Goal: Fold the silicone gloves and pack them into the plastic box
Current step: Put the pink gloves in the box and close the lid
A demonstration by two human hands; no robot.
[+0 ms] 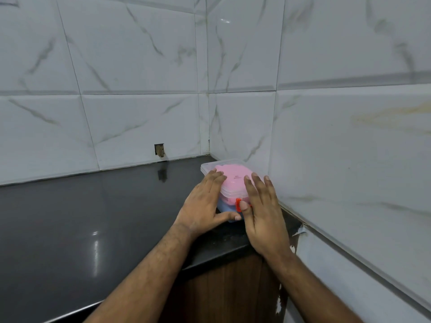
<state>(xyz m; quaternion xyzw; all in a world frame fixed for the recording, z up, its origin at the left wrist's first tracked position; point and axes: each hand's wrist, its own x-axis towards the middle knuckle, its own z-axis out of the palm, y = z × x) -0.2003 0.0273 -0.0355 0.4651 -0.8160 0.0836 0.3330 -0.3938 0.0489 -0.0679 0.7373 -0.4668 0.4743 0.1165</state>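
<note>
Two hands bear on the plastic box (229, 183) from either side, each grip apart and clamped on nothing. The left hand (205, 203) lies flat with its fingers straight, their tips on the near left edge of the clear lid (210, 166), while its thumb stretches along the box's near lower edge. The right hand (263, 210) also lies with straight fingers spread over the lid's right side, and its thumb presses at the red latch (238, 204) on the front of the box. Both forearms reach in from below, bare, angled toward each other.

Through the lid shows a pink silicone glove (234, 178), bulging against it, and at the near left side under the pink a pale blue layer (224, 207) is visible; whether that is a second glove I cannot tell. The box sits on the dark glossy bench (93, 206), near its front edge and close against the white marble-patterned tiled wall (338, 136) on the right, just out from the corner. A small rectangular hole (159, 150) is cut in the back wall tiles, well to the left.
</note>
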